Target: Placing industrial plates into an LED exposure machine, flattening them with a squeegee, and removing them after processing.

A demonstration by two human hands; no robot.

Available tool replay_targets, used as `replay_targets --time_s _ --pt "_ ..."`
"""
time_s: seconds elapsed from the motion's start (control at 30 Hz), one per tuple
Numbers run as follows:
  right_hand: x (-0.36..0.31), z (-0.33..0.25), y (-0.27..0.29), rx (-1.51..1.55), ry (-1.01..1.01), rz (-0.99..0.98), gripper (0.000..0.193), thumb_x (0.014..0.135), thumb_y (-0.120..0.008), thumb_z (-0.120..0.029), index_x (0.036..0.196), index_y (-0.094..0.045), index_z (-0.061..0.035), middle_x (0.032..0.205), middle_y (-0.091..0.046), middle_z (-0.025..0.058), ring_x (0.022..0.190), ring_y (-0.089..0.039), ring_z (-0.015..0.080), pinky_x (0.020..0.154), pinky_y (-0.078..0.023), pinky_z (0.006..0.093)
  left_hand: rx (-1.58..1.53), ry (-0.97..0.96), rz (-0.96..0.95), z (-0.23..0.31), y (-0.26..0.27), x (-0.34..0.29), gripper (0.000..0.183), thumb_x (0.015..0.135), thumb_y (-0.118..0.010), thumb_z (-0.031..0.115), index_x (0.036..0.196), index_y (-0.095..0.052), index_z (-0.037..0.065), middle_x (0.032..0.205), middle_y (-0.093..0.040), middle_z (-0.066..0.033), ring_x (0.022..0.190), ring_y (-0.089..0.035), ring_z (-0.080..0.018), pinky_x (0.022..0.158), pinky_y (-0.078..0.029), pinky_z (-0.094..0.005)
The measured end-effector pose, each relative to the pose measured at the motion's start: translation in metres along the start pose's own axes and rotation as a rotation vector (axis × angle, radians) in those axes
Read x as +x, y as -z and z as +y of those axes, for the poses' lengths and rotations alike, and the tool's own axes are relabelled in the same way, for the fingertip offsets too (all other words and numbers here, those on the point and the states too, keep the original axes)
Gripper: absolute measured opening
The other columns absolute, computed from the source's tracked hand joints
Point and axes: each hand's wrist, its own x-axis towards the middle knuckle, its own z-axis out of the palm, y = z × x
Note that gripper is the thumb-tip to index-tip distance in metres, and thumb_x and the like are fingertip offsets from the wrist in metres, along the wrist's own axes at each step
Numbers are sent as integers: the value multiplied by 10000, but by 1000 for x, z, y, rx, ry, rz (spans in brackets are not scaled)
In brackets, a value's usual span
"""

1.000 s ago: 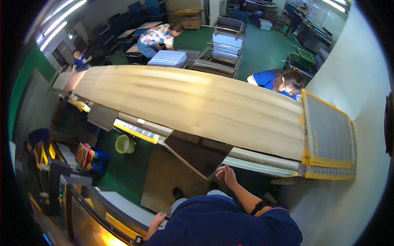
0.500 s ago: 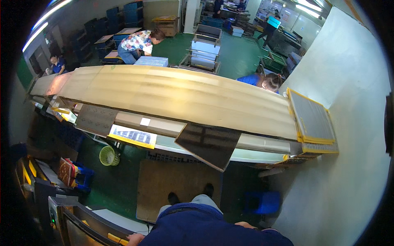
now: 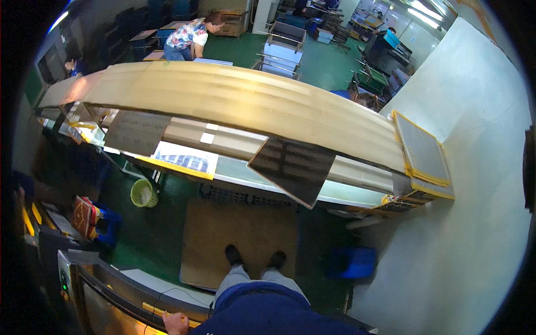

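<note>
Largest here is the long tan-topped bench (image 3: pixel 240 100) across the far side, running left to right. Next comes the machine (image 3: pixel 103 310) at the near left, dark-framed with a small green light; the person stands just right of it, on a brown mat (image 3: pixel 240 226). On the bench's near side, right of centre, a dark board (image 3: pixel 296 170) sits askew, one corner toward the person. Smaller is the yellow strip (image 3: pixel 153 309) on the machine, just left of the person's body; its long axis slants from far left to near right, its near end toward the person. Smallest, the left hand (image 3: pixel 176 322) lies over that strip, back upward, fingers seemingly bent; whether it grips or merely rests, I cannot tell. The right hand is out of view. The step seems to be handling or steadying at the machine; the next move would call for a sure hold along the strip.
</note>
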Motion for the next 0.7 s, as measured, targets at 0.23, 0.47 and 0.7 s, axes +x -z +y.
replay_targets --time_s 0.23,0.47,0.7 --pt "10 27 -29 150 257 112 580 928 -578 -403 1326 -413 -15 1186 -582 231 1061 -608 341 882 -501 424 10 -59 113 17 28 -7 266 816 -576 357 866 -751 163 828 -699 -104 876 -652 -272 1165 -174 -543" --pt "64 78 -71 329 490 141 443 935 -583 -351 1196 -549 4 1036 -664 217 944 -669 311 814 -532 403 43 -30 72 26 28 -9 281 806 -567 377 860 -756 176 800 -707 -110 850 -666 -322 794 -467 -472" --pt "-13 60 -54 256 667 330 339 922 -577 -300 1088 -661 -17 831 -714 145 769 -698 311 719 -553 406 146 19 24 29 28 -7 312 815 -554 406 821 -742 158 804 -709 -112 783 -673 -339 736 -499 -475"
